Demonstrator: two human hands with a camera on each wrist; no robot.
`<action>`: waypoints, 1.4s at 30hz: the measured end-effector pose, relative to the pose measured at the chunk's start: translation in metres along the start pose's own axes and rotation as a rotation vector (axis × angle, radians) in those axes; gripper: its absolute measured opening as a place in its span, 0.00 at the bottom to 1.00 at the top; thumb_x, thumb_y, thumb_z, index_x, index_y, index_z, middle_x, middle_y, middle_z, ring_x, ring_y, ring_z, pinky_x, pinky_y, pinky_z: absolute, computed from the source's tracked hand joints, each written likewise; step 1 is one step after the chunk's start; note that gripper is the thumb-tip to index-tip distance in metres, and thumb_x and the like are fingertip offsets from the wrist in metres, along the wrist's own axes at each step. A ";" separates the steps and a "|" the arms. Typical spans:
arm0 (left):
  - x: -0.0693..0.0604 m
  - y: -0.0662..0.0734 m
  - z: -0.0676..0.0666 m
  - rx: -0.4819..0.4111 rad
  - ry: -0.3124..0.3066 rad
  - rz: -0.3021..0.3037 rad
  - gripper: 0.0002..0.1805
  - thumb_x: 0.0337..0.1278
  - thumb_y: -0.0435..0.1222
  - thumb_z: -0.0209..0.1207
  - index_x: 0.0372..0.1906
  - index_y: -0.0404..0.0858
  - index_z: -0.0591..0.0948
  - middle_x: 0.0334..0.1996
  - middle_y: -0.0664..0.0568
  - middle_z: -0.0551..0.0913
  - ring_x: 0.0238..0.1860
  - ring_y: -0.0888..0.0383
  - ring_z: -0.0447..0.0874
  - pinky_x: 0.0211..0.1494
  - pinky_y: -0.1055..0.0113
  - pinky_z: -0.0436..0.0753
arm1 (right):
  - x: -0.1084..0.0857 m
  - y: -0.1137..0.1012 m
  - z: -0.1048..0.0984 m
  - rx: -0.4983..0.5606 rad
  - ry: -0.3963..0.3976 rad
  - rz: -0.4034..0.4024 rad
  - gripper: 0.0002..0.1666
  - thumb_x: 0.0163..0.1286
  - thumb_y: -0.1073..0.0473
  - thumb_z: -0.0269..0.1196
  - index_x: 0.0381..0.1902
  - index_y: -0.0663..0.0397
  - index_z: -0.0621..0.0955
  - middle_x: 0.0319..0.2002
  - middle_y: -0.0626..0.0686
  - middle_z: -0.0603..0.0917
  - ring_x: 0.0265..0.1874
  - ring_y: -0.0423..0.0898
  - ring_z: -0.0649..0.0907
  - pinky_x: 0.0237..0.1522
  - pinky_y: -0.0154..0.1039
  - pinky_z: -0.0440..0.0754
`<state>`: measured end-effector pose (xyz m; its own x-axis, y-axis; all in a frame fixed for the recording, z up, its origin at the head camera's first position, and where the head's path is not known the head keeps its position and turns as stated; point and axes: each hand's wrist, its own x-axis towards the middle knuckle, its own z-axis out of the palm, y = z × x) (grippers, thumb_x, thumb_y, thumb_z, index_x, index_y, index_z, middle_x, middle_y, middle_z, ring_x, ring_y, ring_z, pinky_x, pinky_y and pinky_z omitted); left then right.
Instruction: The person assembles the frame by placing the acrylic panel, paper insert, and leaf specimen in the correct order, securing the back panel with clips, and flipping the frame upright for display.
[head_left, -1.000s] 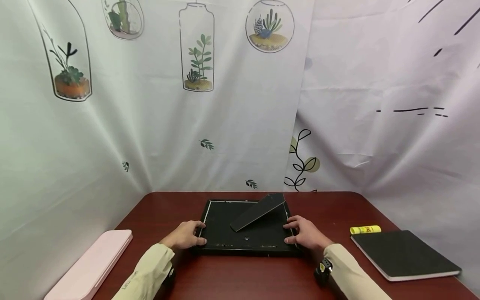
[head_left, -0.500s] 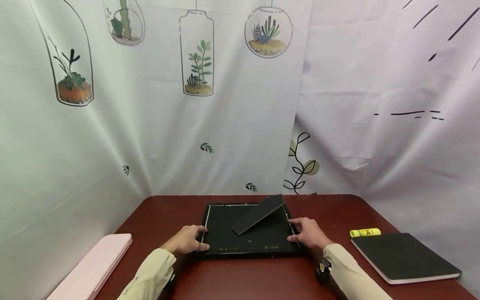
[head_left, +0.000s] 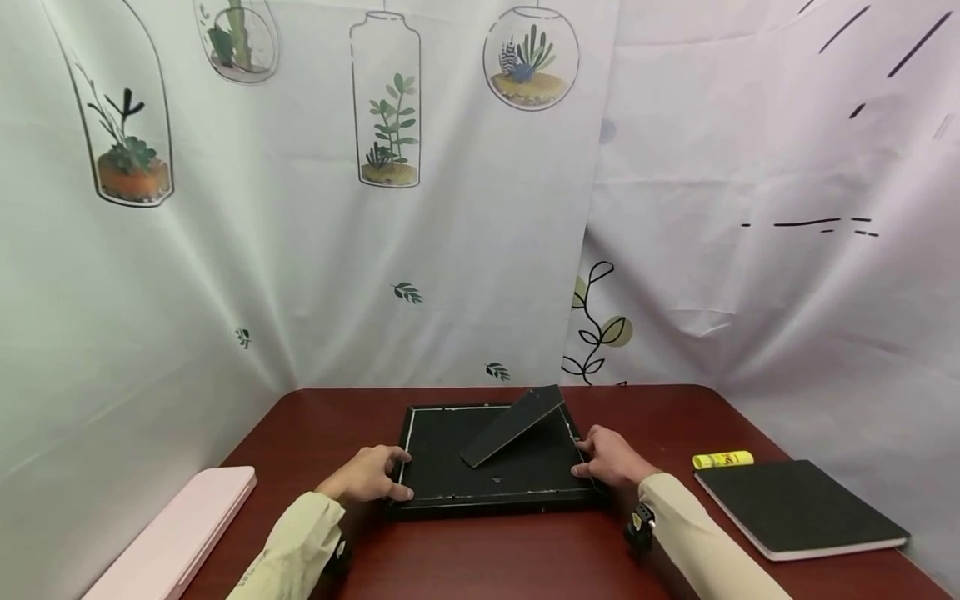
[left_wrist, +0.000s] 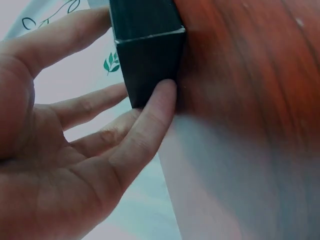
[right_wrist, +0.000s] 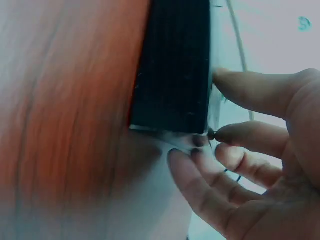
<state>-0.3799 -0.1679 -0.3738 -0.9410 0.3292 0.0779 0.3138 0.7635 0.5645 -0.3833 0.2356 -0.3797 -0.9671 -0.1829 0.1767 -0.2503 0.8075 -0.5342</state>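
Head view: a black picture frame (head_left: 525,471) lies face down at the middle of a red-brown table (head_left: 480,558), its stand (head_left: 513,425) slanting up from the back. A person's left hand (head_left: 366,475) and right hand (head_left: 611,457) hold its opposite sides, each thumb on the upper side, fingers partly bent around the edge, neither hand fully closed. The step in hand seems to be taking or adjusting this two-sided hold; whether the frame is lifted cannot be told. Any next move would likely call for both hands working evenly, keeping clear of the stand
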 end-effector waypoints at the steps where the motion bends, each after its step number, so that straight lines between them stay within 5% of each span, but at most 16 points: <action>1: 0.000 0.000 0.000 0.002 0.000 -0.001 0.30 0.42 0.33 0.77 0.56 0.33 0.82 0.42 0.41 0.83 0.45 0.48 0.81 0.48 0.48 0.81 | -0.001 -0.001 0.001 -0.029 -0.013 -0.008 0.15 0.59 0.64 0.73 0.37 0.64 0.78 0.55 0.68 0.85 0.50 0.63 0.83 0.38 0.41 0.76; 4: -0.002 0.003 0.000 0.008 -0.007 -0.012 0.30 0.42 0.34 0.77 0.56 0.33 0.82 0.45 0.40 0.84 0.47 0.48 0.81 0.49 0.47 0.82 | -0.005 -0.004 0.003 -0.137 -0.042 -0.057 0.09 0.66 0.65 0.68 0.28 0.58 0.77 0.50 0.69 0.86 0.39 0.57 0.84 0.31 0.38 0.70; 6: -0.003 0.004 0.000 0.019 -0.014 -0.013 0.30 0.43 0.34 0.77 0.56 0.33 0.82 0.46 0.40 0.84 0.48 0.47 0.81 0.50 0.47 0.82 | -0.006 -0.005 0.005 -0.219 -0.039 -0.122 0.17 0.68 0.67 0.65 0.20 0.53 0.73 0.34 0.61 0.86 0.26 0.47 0.78 0.28 0.36 0.66; 8: -0.003 0.005 -0.001 0.038 -0.010 -0.013 0.30 0.43 0.34 0.77 0.56 0.33 0.82 0.46 0.40 0.84 0.47 0.47 0.81 0.49 0.47 0.82 | -0.004 -0.006 0.005 -0.289 -0.029 -0.219 0.25 0.69 0.68 0.62 0.17 0.48 0.65 0.20 0.49 0.73 0.20 0.39 0.66 0.26 0.34 0.62; 11: -0.003 0.006 -0.005 0.067 0.016 -0.018 0.30 0.43 0.34 0.77 0.56 0.34 0.82 0.43 0.42 0.83 0.44 0.50 0.79 0.48 0.49 0.81 | 0.003 -0.008 0.004 -0.338 -0.036 -0.324 0.29 0.71 0.69 0.59 0.16 0.45 0.57 0.18 0.44 0.56 0.19 0.39 0.56 0.27 0.33 0.59; 14: -0.003 0.006 -0.008 0.075 0.027 -0.012 0.30 0.43 0.35 0.77 0.56 0.34 0.82 0.43 0.42 0.84 0.44 0.50 0.80 0.48 0.49 0.81 | 0.007 -0.009 -0.002 -0.259 -0.110 -0.224 0.20 0.72 0.62 0.61 0.20 0.52 0.69 0.23 0.48 0.72 0.23 0.40 0.65 0.30 0.35 0.63; 16: -0.003 0.006 -0.007 0.065 0.021 -0.008 0.30 0.43 0.35 0.77 0.56 0.34 0.82 0.43 0.41 0.83 0.46 0.48 0.81 0.49 0.48 0.82 | 0.008 -0.009 -0.006 -0.164 -0.183 -0.083 0.15 0.72 0.56 0.64 0.36 0.66 0.80 0.40 0.60 0.84 0.27 0.44 0.73 0.29 0.36 0.69; 19: -0.003 0.006 -0.006 0.055 0.009 0.002 0.31 0.45 0.37 0.76 0.57 0.35 0.82 0.43 0.41 0.84 0.48 0.46 0.82 0.50 0.47 0.82 | 0.006 -0.011 -0.010 -0.087 -0.249 0.072 0.42 0.65 0.46 0.70 0.66 0.70 0.73 0.65 0.65 0.78 0.33 0.48 0.83 0.29 0.42 0.80; 22: -0.003 0.005 -0.004 0.061 0.009 -0.001 0.31 0.45 0.37 0.76 0.58 0.35 0.81 0.41 0.42 0.83 0.47 0.47 0.81 0.50 0.48 0.82 | 0.006 -0.016 -0.010 -0.131 -0.286 0.066 0.48 0.59 0.41 0.74 0.65 0.71 0.74 0.56 0.64 0.82 0.32 0.49 0.82 0.35 0.45 0.84; 26: -0.005 0.004 -0.002 0.072 0.018 -0.007 0.31 0.46 0.37 0.76 0.58 0.34 0.81 0.38 0.44 0.82 0.43 0.50 0.80 0.48 0.50 0.81 | 0.006 -0.021 -0.006 -0.199 -0.263 0.020 0.44 0.55 0.41 0.76 0.57 0.69 0.79 0.44 0.59 0.84 0.39 0.47 0.79 0.47 0.47 0.81; 33: -0.009 0.000 0.000 0.073 0.004 -0.031 0.30 0.47 0.37 0.75 0.59 0.33 0.81 0.40 0.44 0.83 0.39 0.53 0.79 0.47 0.52 0.81 | 0.008 -0.017 0.001 -0.211 -0.275 -0.022 0.38 0.57 0.43 0.76 0.52 0.69 0.80 0.38 0.57 0.82 0.36 0.48 0.79 0.44 0.46 0.79; 38: -0.009 0.008 0.003 0.117 -0.043 -0.019 0.36 0.53 0.48 0.71 0.61 0.29 0.77 0.56 0.37 0.81 0.55 0.44 0.80 0.59 0.45 0.78 | 0.009 -0.017 0.000 -0.208 -0.286 -0.019 0.40 0.57 0.44 0.75 0.55 0.70 0.78 0.41 0.58 0.82 0.37 0.48 0.80 0.44 0.46 0.81; 42: -0.003 0.023 0.009 0.158 -0.105 -0.072 0.48 0.54 0.60 0.66 0.67 0.25 0.71 0.63 0.31 0.75 0.65 0.36 0.73 0.64 0.40 0.74 | 0.009 -0.016 -0.004 -0.209 -0.282 0.026 0.43 0.57 0.44 0.75 0.59 0.71 0.77 0.48 0.61 0.82 0.39 0.49 0.81 0.36 0.44 0.84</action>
<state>-0.3686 -0.1469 -0.3685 -0.9461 0.3202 -0.0492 0.2696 0.8622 0.4288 -0.3876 0.2235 -0.3662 -0.9547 -0.2849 -0.0861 -0.2388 0.9060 -0.3496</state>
